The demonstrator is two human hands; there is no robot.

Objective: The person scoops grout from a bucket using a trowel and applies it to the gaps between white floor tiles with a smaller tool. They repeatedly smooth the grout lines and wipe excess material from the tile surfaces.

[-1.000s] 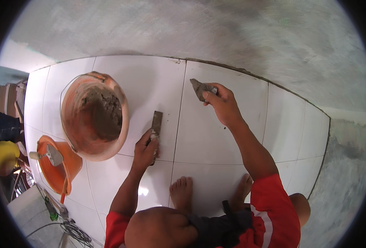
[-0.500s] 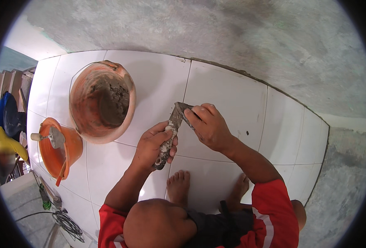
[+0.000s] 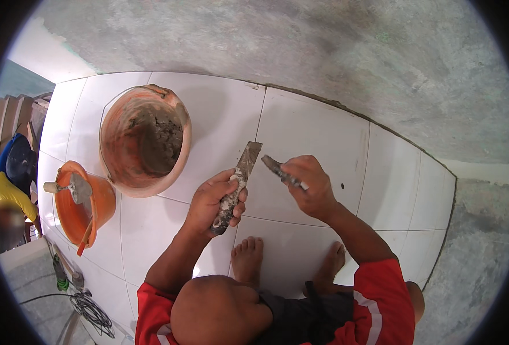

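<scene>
My left hand [image 3: 211, 201] is wrapped round the handle of a putty knife [image 3: 247, 161], its handle caked with pale and dark cement and its narrow grey blade pointing up and slightly right. Just right of the blade tip, my right hand [image 3: 310, 187] grips a narrow cement-coated piece [image 3: 274, 167], dark and elongated, with a pale end below my fingers. My fingers hide part of it, and its kind cannot be made out. A small gap separates this piece from the blade.
A large orange bucket [image 3: 182, 123] with grey mortar inside stands at upper left. Beside it, a smaller orange bucket [image 3: 106, 204] carries a trowel [image 3: 81, 188] across its rim. A coiled black cable [image 3: 93, 313] lies lower left. A plastered wall [image 3: 300, 46] borders the white tiles.
The piece in my right hand was against the putty knife's blade; my right hand has drawn it away to the right and slightly down. My left hand has hardly moved.
</scene>
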